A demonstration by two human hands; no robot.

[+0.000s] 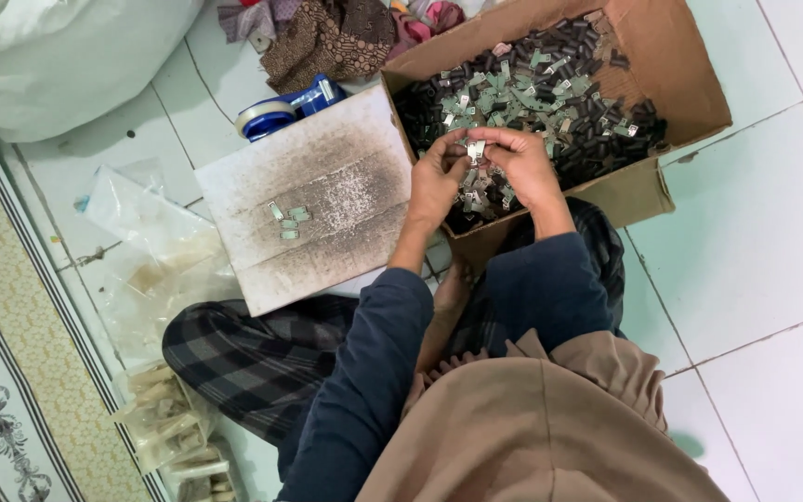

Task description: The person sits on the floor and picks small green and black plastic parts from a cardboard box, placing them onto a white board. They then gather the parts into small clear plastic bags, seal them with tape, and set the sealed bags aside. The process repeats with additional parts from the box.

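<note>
My left hand (436,181) and my right hand (522,165) meet over the near side of an open cardboard box (690,70), their fingertips pinching one small silvery metal clip (476,149) between them. The box holds a heap of small dark cylindrical pieces (606,112) mixed with pale green-grey clips (504,88). On a stained white board (346,158) to the left lie a few finished clips (287,221) in a little group. I sit cross-legged on a tiled floor, in checked trousers and dark blue sleeves.
A blue tape dispenser (281,110) stands behind the board, with crumpled patterned cloth (327,37) beyond it. Clear plastic bags (155,242) lie at the left, some filled with pale pieces (164,418). A patterned mat (2,372) borders the left edge; a white sack (58,56) fills the top left.
</note>
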